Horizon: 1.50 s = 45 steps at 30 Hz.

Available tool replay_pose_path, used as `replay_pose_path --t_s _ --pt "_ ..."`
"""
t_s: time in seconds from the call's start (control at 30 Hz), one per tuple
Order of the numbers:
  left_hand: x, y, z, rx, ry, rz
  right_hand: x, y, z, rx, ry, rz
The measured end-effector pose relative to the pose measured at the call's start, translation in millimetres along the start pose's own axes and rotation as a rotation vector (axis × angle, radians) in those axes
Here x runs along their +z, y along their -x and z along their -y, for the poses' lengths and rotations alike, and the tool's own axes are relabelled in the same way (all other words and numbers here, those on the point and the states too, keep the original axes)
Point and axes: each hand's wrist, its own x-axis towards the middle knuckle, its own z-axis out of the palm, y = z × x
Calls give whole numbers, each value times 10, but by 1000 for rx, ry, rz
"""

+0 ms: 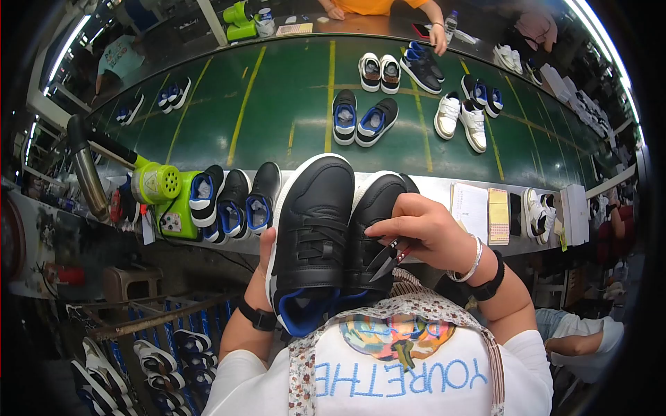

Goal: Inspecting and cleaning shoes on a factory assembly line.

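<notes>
A pair of black sneakers with white soles and blue lining is held up before my chest, toes pointing away. My left hand (266, 255) grips the left sneaker (316, 215) by its outer side; most of its fingers are hidden behind the shoe. Beside it stands the right sneaker (370, 222), partly covered by my right hand (424, 232). Thumb and forefinger of that hand are brought together at the right sneaker's upper. In the same hand are dark thread snips (386, 261) with red on them, blades pointing down toward me.
A green conveyor belt (277, 90) carries several pairs of sneakers. On the near ledge are a lime-green hot-air blower (161, 183), more black sneakers (232, 201), a notebook (470, 208) and white sneakers (538, 211). A rack of shoes (156, 367) stands lower left. Across the belt, a person's hand (438, 38) hovers near shoes.
</notes>
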Motion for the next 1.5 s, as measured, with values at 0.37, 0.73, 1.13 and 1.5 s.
replay_pose_path --t_s 0.37,0.73,1.13,1.5 --pt "-27 37 -76 -107 54 35 -21 -209 -99 -406 227 139" --pt "-103 35 -81 -21 15 4 180 156 -245 7 -135 -88" --pt "-339 152 -180 -16 81 -32 268 524 -453 470 -639 -224" --pt "-239 435 -182 -23 245 -176 776 849 -1192 853 222 -391"
